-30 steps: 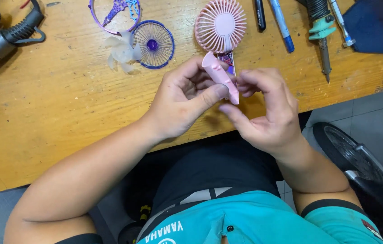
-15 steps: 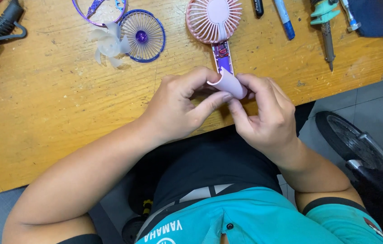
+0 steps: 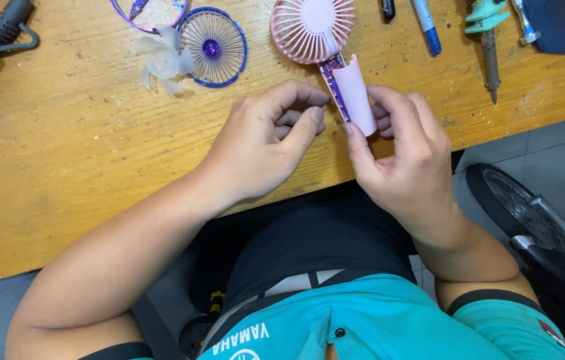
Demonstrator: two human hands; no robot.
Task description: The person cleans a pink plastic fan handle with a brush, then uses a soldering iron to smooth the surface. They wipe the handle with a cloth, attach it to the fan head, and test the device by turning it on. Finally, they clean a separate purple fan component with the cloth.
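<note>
On the worn wooden workbench [image 3: 62, 167], the right hand [image 3: 402, 160] pinches a pale pink curved plastic handle cover [image 3: 354, 93] against the small pink handheld fan [image 3: 312, 27]. The left hand [image 3: 262, 143], fingers curled, seems to grip nothing. Far left lie one purple wire grille [image 3: 214, 47] and one translucent white impeller [image 3: 161, 61]; far right, two markers and a soldering iron [image 3: 489, 40].

Bare tabletop [image 3: 62, 167] left; tools [image 3: 489, 40] right.
</note>
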